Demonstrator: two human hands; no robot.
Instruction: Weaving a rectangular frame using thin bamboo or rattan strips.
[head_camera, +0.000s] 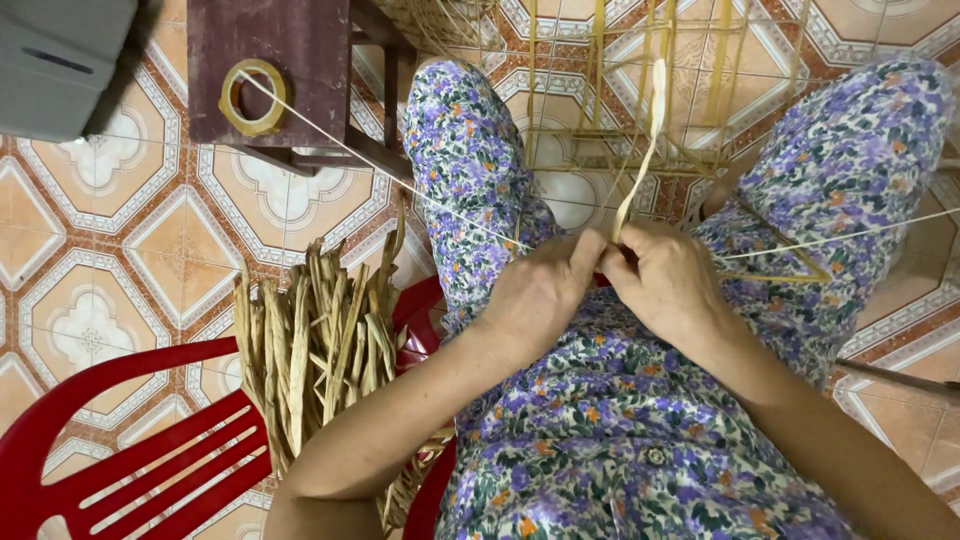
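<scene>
Two hands meet over the lap, thumbs nearly touching. Around them: a bundle of dried strips (315, 340) on a red chair (130, 440) to the left, a tape roll (252, 96) on a dark stool (290, 60), and a bamboo frame (640, 90) between the knees on the tiled floor (90, 250). A taut string (400, 180) crosses the lap. The left hand (540, 290) is curled narrow, pinching near the strip's base; the right hand (665, 280) is closed around the pale strip (650, 140), which rises against the frame.
</scene>
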